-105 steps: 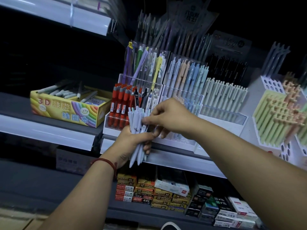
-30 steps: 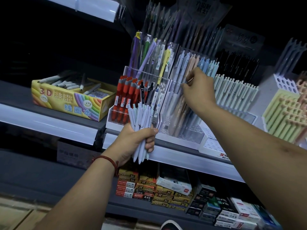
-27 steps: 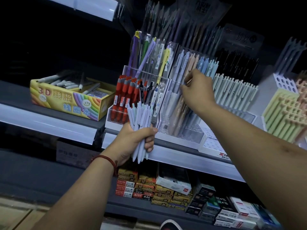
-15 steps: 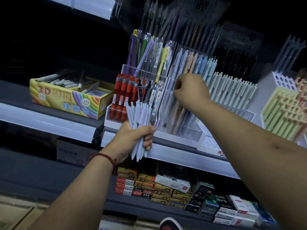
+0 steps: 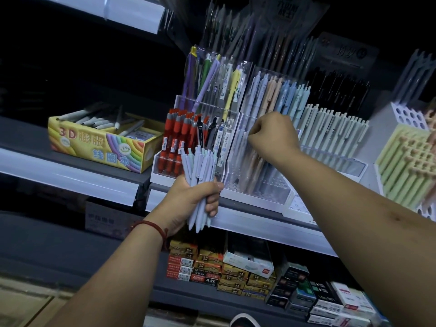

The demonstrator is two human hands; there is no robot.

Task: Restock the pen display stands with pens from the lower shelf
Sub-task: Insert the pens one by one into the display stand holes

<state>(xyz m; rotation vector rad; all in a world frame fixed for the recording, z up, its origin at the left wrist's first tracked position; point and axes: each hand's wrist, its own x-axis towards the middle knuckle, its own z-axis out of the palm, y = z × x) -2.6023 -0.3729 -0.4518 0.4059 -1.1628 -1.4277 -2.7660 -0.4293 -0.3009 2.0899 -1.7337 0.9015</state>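
Pale pen bundle (image 5: 200, 171), frame centre, gripped in my left hand (image 5: 188, 204) below the clear stand (image 5: 264, 192). Right hand (image 5: 274, 135) curled at its pastel row; holding a pen or not, I can't tell. I'd seat each pen straight, fully down.

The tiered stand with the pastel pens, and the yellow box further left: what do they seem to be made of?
Stand: probably clear acrylic or a similar hard plastic on a white base. It looks glossy, and the pens show straight through its walls.
Yellow box: likely printed cardboard, fairly matte, with thin folded edges round its open top.
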